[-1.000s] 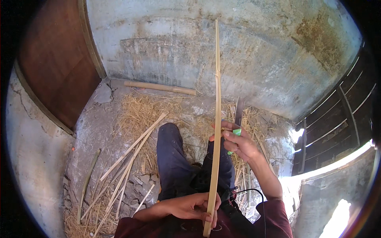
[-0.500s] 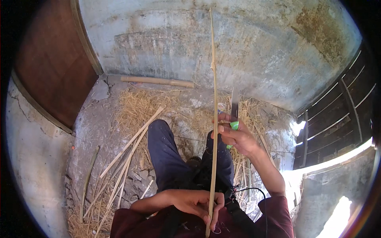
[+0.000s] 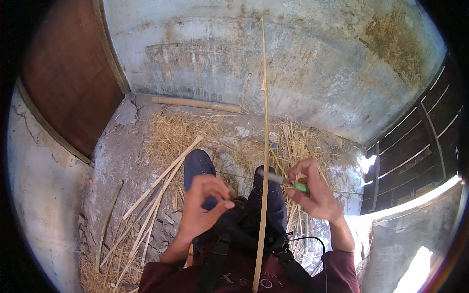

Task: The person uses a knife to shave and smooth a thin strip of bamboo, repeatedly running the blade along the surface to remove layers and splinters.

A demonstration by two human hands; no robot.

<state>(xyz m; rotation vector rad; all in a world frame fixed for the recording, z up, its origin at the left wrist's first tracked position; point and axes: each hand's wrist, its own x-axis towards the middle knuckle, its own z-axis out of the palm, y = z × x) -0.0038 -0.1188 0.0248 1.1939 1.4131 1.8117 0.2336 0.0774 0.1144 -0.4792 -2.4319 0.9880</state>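
Observation:
A long, thin bamboo strip (image 3: pixel 264 205) runs from my torso up and away past my right knee, with a knot partway along it. Neither hand is closed around the strip. My right hand (image 3: pixel 315 193), to the right of it, grips a knife by its green handle (image 3: pixel 299 186). The knife's blade (image 3: pixel 275 177) points left and crosses the strip in view; motion blurs it, and I cannot tell whether they touch. My left hand (image 3: pixel 201 202) is raised over my left thigh, left of the strip. Its fingers are bent and apart from the thumb, with nothing seen between them.
Several split bamboo strips (image 3: pixel 163 188) lie on the floor to my left, beside a greenish stick (image 3: pixel 111 219). Straw (image 3: pixel 171 132) and shavings cover patches of ground. A bamboo pole (image 3: pixel 195 104) lies along the far wall (image 3: pixel 205 58). Dark slats (image 3: pixel 415 141) stand at right.
My left hand has let go of the strip's near end and moved up and left. My right hand has drawn right and nearer, away from the strip, turning the knife from upright to pointing left.

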